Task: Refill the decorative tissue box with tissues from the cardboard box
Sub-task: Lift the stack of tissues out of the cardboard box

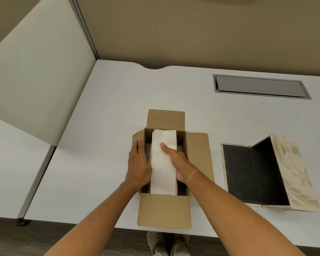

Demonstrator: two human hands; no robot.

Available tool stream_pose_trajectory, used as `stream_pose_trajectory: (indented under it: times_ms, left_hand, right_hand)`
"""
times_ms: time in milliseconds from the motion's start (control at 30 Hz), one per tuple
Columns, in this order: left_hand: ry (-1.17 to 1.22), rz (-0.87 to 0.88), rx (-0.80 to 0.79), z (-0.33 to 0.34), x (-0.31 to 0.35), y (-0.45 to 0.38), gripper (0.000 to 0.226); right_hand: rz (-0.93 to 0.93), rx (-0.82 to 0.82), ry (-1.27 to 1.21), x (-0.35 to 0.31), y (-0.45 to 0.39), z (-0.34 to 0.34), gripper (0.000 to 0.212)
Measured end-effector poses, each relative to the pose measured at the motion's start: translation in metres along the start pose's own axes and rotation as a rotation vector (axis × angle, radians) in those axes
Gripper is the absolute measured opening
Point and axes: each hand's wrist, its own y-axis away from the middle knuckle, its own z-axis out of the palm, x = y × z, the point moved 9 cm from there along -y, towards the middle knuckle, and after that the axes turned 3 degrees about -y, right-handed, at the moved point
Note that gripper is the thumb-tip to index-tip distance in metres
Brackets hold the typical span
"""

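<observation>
A brown cardboard box (198, 159) stands open on the white desk, its four flaps spread outward. Inside it lies a stack of white tissues (162, 174). My left hand (138, 163) rests flat against the stack's left side, over the box's left wall. My right hand (177, 163) grips the stack from the right, thumb on top and fingers hidden down the side. To the right lies the decorative tissue box (296, 174), cream with a leaf pattern, opened out flat with its dark lining facing up and nothing in it.
A metal cable hatch (260, 86) is set into the white desk (107, 111) at the back right. White divider panels stand at the left. The desk's front edge runs just under the box's near flap, with shoes on the floor below.
</observation>
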Motion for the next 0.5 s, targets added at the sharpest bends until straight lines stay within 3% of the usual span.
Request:
stream_pose_trajectory:
  times_ms: [167,500]
  left_hand:
    - [0.036,0.015,-0.003,-0.003,0.002,0.001,0.069]
    - [0.059,0.019,-0.004,-0.006,0.001,0.001,0.069]
  right_hand:
    - [-0.111,-0.073,-0.038,-0.013,0.011,0.002,0.049]
    - [-0.311,-0.131,-0.105,-0.042,0.043,0.0,0.052]
